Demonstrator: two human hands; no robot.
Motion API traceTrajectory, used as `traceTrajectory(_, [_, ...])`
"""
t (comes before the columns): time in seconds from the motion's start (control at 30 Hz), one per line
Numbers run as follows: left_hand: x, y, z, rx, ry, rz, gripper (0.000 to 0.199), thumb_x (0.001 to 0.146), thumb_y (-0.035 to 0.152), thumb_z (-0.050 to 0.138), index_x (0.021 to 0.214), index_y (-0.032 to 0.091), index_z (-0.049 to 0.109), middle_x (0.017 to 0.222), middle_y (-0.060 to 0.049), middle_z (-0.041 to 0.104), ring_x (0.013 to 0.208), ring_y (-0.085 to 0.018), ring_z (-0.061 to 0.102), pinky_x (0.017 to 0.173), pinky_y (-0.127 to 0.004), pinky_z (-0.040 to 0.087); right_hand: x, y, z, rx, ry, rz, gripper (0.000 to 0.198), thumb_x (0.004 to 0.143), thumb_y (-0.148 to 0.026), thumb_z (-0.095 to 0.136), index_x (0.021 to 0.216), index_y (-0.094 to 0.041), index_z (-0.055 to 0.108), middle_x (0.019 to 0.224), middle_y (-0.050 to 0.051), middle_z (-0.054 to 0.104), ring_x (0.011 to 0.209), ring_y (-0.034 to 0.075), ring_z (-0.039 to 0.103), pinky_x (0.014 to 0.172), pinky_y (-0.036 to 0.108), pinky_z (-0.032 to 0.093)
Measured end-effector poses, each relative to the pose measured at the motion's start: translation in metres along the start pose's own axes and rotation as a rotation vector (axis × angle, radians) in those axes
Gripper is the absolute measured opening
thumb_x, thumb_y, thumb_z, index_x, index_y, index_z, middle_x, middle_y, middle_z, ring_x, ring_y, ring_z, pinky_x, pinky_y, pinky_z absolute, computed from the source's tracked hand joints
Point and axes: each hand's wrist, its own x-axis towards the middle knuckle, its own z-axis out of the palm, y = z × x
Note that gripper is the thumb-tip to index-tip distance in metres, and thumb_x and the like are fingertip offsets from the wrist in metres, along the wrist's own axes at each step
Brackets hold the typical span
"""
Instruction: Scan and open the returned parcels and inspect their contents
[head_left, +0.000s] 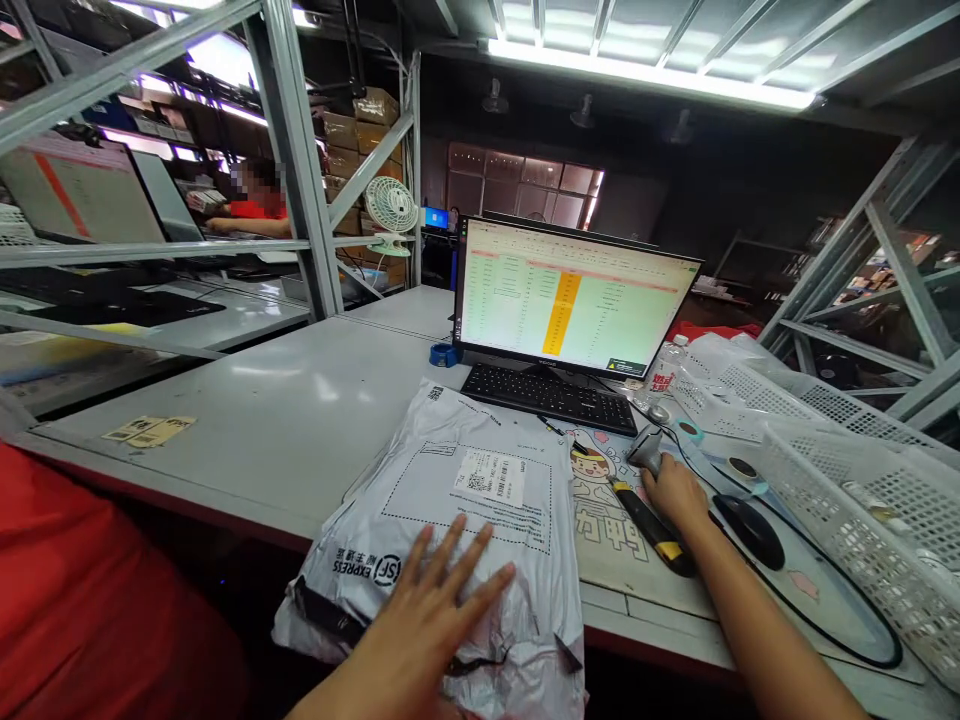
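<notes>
Pale desk (262, 390), lit from overhead, framed by metal uprights. At left lay two cards (150, 430). Next, one white parcel (439, 495), printed label upward, lay across the front edge, near the keyboard (551, 395). Left hand (431, 610): flat on the parcel, fingers spread apart, gripping nothing. Behind stood one blue ring (444, 355), then one monitor (570, 300) showing a table. Further right: one knife (649, 525), black and yellow; one scanner (643, 447), with the right hand (679, 490) closed around it; one mouse (750, 530); white baskets (817, 440).
</notes>
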Motion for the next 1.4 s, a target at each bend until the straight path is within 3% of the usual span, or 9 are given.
traceTrajectory(0.1, [-0.004,-0.022,0.039,0.120,0.106,-0.107,0.153,0.043,0.056,0.103,0.171,0.043,0.021,0.179,-0.014,0.007,0.160,-0.058,0.002,0.121,-0.085,0.007,0.012,0.001,-0.001,-0.008,-0.051,0.046,0.055,0.099,-0.050,0.056,0.132,-0.005,0.061,0.124,0.026,0.071,0.112,0.036,0.072,0.093,0.043,0.053])
traceTrajectory(0.27, [-0.002,-0.035,0.077,0.209,0.400,-0.046,0.128,0.065,0.080,0.085,0.170,0.044,0.022,0.178,-0.010,0.022,0.164,-0.049,0.008,0.128,-0.074,-0.001,0.038,-0.037,-0.023,0.109,0.112,-0.028,0.050,0.106,-0.039,0.042,0.141,-0.007,0.060,0.137,0.024,0.067,0.128,0.035,0.063,0.107,0.042,0.047])
traceTrajectory(0.5, [0.000,-0.032,0.066,0.144,0.420,-0.033,0.129,0.065,0.088,0.079,0.171,0.044,0.020,0.175,-0.010,0.030,0.164,-0.046,0.015,0.130,-0.070,0.002,0.077,-0.100,0.001,0.156,-0.028,-0.162,0.049,0.098,-0.018,0.046,0.144,-0.009,0.059,0.143,0.018,0.067,0.129,0.029,0.060,0.110,0.036,0.045])
traceTrajectory(0.67, [-0.001,-0.029,0.064,0.156,0.424,-0.048,0.128,0.064,0.086,0.082,0.170,0.044,0.024,0.176,-0.010,0.029,0.164,-0.046,0.014,0.130,-0.069,0.003,0.080,-0.101,0.012,0.081,-0.049,-0.206,0.057,0.097,-0.016,0.048,0.153,-0.010,0.052,0.147,0.020,0.063,0.140,0.035,0.049,0.114,0.044,0.039])
traceTrajectory(0.8, [0.000,-0.030,0.066,0.179,0.427,-0.041,0.128,0.064,0.086,0.082,0.170,0.042,0.024,0.176,-0.010,0.028,0.164,-0.046,0.011,0.130,-0.068,-0.001,0.082,-0.102,0.013,0.027,-0.065,-0.230,0.060,0.098,-0.016,0.048,0.158,-0.010,0.047,0.137,0.024,0.067,0.139,0.036,0.050,0.114,0.047,0.036])
traceTrajectory(0.9, [0.001,-0.033,0.070,0.199,0.440,-0.026,0.124,0.069,0.086,0.078,0.171,0.042,0.023,0.177,-0.010,0.026,0.164,-0.047,0.009,0.129,-0.068,-0.003,0.088,-0.108,0.013,0.014,-0.082,-0.240,0.064,0.102,-0.022,0.045,0.165,-0.012,0.037,0.140,0.023,0.065,0.143,0.036,0.047,0.116,0.050,0.033])
traceTrajectory(1.07, [-0.001,-0.032,0.067,0.237,0.477,-0.018,0.124,0.072,0.086,0.076,0.172,0.040,0.018,0.178,-0.010,0.023,0.165,-0.044,0.009,0.129,-0.065,-0.004,0.092,-0.115,0.005,0.014,-0.169,-0.252,0.064,0.102,-0.025,0.043,0.166,-0.015,0.039,0.145,0.021,0.063,0.146,0.037,0.044,0.119,0.053,0.030])
traceTrajectory(1.2, [-0.004,-0.027,0.059,0.227,0.448,-0.035,0.132,0.067,0.082,0.084,0.172,0.040,0.015,0.179,-0.009,0.021,0.165,-0.043,0.007,0.130,-0.065,-0.001,0.083,-0.110,-0.001,0.033,-0.197,-0.254,0.065,0.104,-0.027,0.041,0.167,-0.016,0.034,0.149,0.022,0.060,0.146,0.035,0.045,0.118,0.051,0.032])
traceTrajectory(1.4, [-0.006,-0.024,0.056,0.208,0.507,-0.035,0.115,0.079,0.073,0.080,0.171,0.040,0.021,0.179,-0.008,0.021,0.165,-0.043,0.012,0.131,-0.065,0.009,0.066,-0.105,-0.001,0.094,-0.233,-0.214,0.068,0.102,-0.029,0.046,0.167,-0.016,0.034,0.150,0.022,0.060,0.147,0.035,0.046,0.117,0.051,0.035])
